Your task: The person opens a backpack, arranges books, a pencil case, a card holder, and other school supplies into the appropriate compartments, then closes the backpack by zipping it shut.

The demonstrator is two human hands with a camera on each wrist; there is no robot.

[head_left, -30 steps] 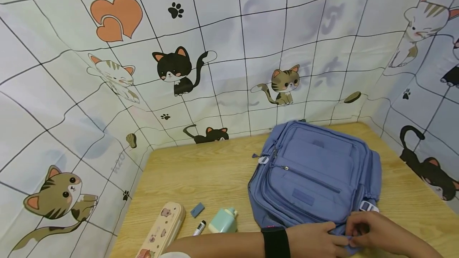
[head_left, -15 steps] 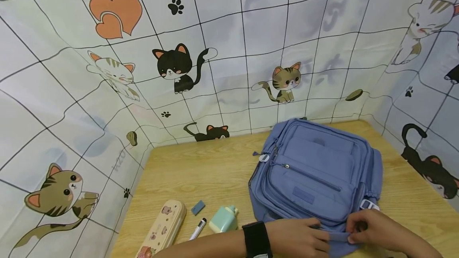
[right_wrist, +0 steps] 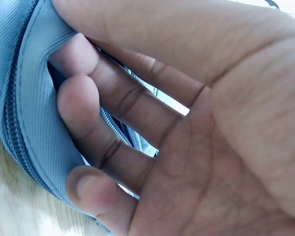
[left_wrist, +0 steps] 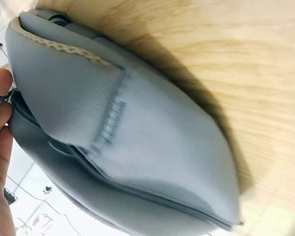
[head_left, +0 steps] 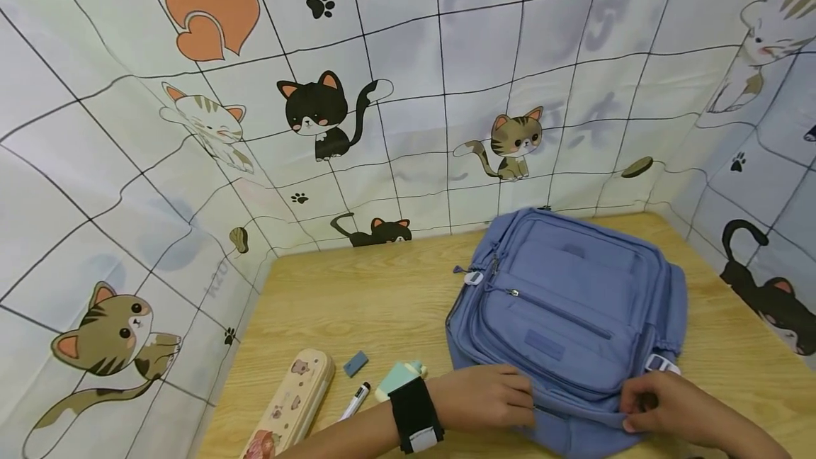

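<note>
A blue backpack (head_left: pixel 561 317) lies on the wooden table, front pocket up. At its near edge my left hand (head_left: pixel 481 399), with a black band on the wrist, pinches a zipper pull; the left wrist view shows its dark cord loop (left_wrist: pixel 1 96) between the fingers. Farther right along the same edge, my right hand (head_left: pixel 676 402) grips the bag's fabric between thumb and curled fingers. Close up in the right wrist view, parted zipper teeth (right_wrist: pixel 115 123) show behind those fingers. The bag's side (left_wrist: pixel 157 128) fills much of the left wrist view.
Left of the bag lie a cream pencil case (head_left: pixel 290 402), a blue eraser (head_left: pixel 355 364), a white marker (head_left: pixel 355 401) and a mint-green bottle (head_left: pixel 398 377), partly behind my left forearm. Cat-print cloth (head_left: pixel 408 119) walls the table's back and sides.
My left hand has slid left along the bag's near edge, away from the right hand, uncovering more of the edge between them. The right hand keeps its grip in nearly the same place.
</note>
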